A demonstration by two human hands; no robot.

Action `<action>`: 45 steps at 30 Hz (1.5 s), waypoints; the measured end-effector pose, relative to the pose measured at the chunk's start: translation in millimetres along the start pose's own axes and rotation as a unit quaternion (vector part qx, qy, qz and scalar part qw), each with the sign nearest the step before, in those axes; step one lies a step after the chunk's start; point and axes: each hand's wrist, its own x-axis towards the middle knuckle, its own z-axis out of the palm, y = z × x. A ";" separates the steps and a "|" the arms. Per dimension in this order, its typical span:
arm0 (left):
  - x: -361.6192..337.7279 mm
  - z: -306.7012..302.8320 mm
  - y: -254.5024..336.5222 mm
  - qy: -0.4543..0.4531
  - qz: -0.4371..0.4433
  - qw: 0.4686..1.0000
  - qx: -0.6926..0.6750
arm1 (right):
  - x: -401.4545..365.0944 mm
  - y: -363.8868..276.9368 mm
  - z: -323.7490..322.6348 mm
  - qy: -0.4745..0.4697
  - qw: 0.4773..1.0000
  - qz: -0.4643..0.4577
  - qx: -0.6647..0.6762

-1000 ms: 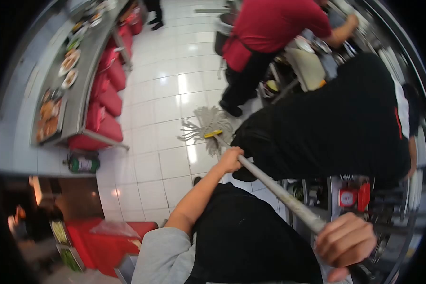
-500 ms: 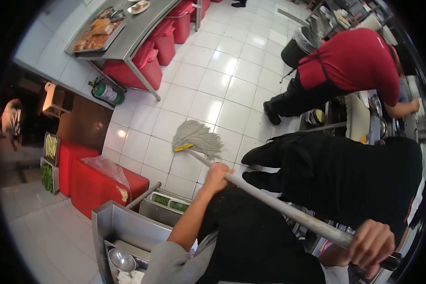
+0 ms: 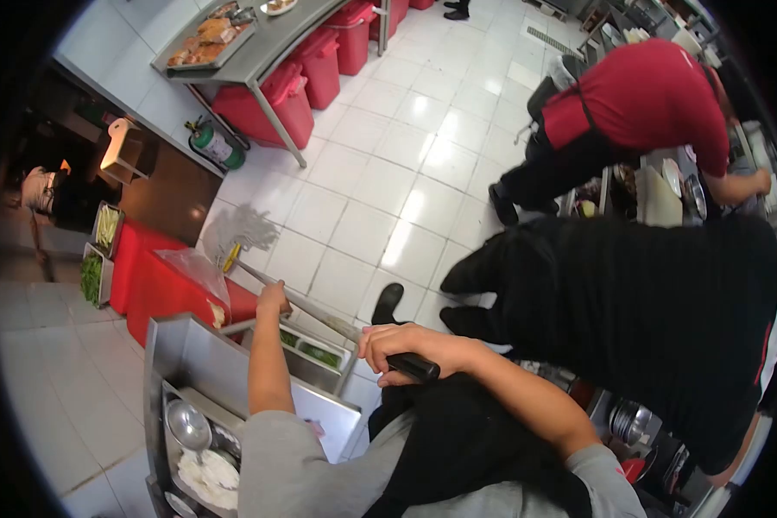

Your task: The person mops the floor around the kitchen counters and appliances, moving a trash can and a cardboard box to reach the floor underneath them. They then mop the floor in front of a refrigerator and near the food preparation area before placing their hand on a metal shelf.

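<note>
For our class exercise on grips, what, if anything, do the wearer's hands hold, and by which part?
A mop, by its pole: the right hand near the black top end, the left hand farther down, toward the yellow clamp.

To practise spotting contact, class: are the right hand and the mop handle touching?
Touching. The head view shows the right hand wrapped around the mop handle near its black end, with no gap.

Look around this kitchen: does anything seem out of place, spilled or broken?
Only something minor: a clear plastic sheet lies crumpled and lopsided over the red container, near the mop head. It looks like a loose cover, though it may be meant that way. I see no obvious spill or breakage.
</note>
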 end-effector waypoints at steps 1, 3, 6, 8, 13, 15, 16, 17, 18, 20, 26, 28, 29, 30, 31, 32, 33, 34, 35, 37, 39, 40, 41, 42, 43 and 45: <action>-5.8 4.3 12.5 -0.089 -0.008 0.994 0.067 | -19.0 -1.8 9.2 -0.015 1.000 -0.007 -0.008; -22.1 25.1 35.4 -0.120 0.015 0.989 0.086 | -59.6 -28.1 18.0 -0.036 0.999 -0.014 -0.031; -70.9 33.5 110.0 -0.115 0.102 0.979 0.131 | -125.6 -90.4 26.7 0.005 0.999 0.020 -0.042; -96.6 60.1 146.5 -0.080 0.218 0.968 0.099 | -172.9 -138.7 31.0 0.040 0.997 0.028 -0.067; -223.9 54.5 292.2 -0.208 0.347 0.915 -0.009 | -271.7 -269.9 56.9 0.155 0.979 -0.012 -0.130; -269.6 65.3 328.6 -0.230 0.454 0.859 -0.048 | -293.1 -315.0 74.3 0.166 0.971 -0.088 -0.149; -299.1 61.4 349.2 -0.277 0.485 0.827 -0.064 | -305.0 -334.2 88.9 0.175 0.966 -0.128 -0.140; -326.7 61.5 366.5 -0.325 0.511 0.792 -0.076 | -315.6 -350.4 105.8 0.185 0.959 -0.171 -0.131; -344.5 80.8 379.2 -0.338 0.550 0.761 -0.063 | -325.3 -366.6 122.1 0.181 0.953 -0.209 -0.123; -382.7 105.2 405.4 -0.394 0.612 0.685 -0.048 | -323.4 -394.7 150.6 0.177 0.936 -0.289 -0.090; -430.2 110.4 426.5 -0.431 0.731 0.519 -0.099 | -301.1 -446.1 270.4 0.460 0.850 -0.125 -0.224; -409.6 96.5 440.6 -0.291 0.788 0.543 -0.014 | -297.7 -438.2 285.6 0.510 0.829 -0.122 -0.197; -402.4 71.8 461.3 -0.255 0.790 0.558 0.013 | -299.0 -433.0 287.7 0.489 0.832 -0.162 -0.209; -386.6 60.3 478.4 -0.125 0.830 0.541 0.043 | -296.3 -430.1 299.9 0.484 0.831 -0.177 -0.209; -373.8 52.1 494.0 0.046 0.845 0.528 0.076 | -291.8 -426.9 314.0 0.477 0.831 -0.193 -0.210; -363.9 42.8 517.3 0.089 0.815 0.549 0.164 | -283.3 -419.9 331.2 0.494 0.820 -0.190 -0.217; -346.9 42.5 534.1 0.200 0.829 0.502 0.143 | -270.7 -411.0 350.1 0.514 0.794 -0.222 -0.237; -314.0 57.1 555.7 0.269 0.808 0.495 0.176 | -261.4 -406.1 365.3 0.529 0.768 -0.253 -0.257; -289.1 68.0 571.2 0.338 0.780 0.484 0.207 | -255.5 -405.5 377.8 0.525 0.777 -0.248 -0.244; -286.8 63.4 569.9 0.378 0.697 0.428 0.434 | -242.8 -389.0 390.4 0.519 0.733 -0.326 -0.296; -284.7 64.5 566.0 0.299 0.648 0.441 0.545 | -242.6 -389.1 413.6 0.545 0.718 -0.311 -0.302; -274.0 70.5 559.9 0.349 0.649 0.433 0.519 | -244.3 -388.8 425.1 0.562 0.715 -0.294 -0.294; -265.2 75.2 553.6 0.396 0.650 0.426 0.489 | -247.4 -388.2 433.7 0.575 0.700 -0.295 -0.303; -268.1 69.6 548.4 0.385 0.662 0.428 0.481 | -251.2 -387.3 438.6 0.561 0.706 -0.301 -0.309; -270.8 64.6 544.5 0.372 0.671 0.433 0.472 | -252.5 -384.8 442.7 0.545 0.715 -0.306 -0.314; -265.1 64.0 543.8 0.376 0.681 0.437 0.452 | -248.2 -377.9 456.5 0.575 0.658 -0.344 -0.343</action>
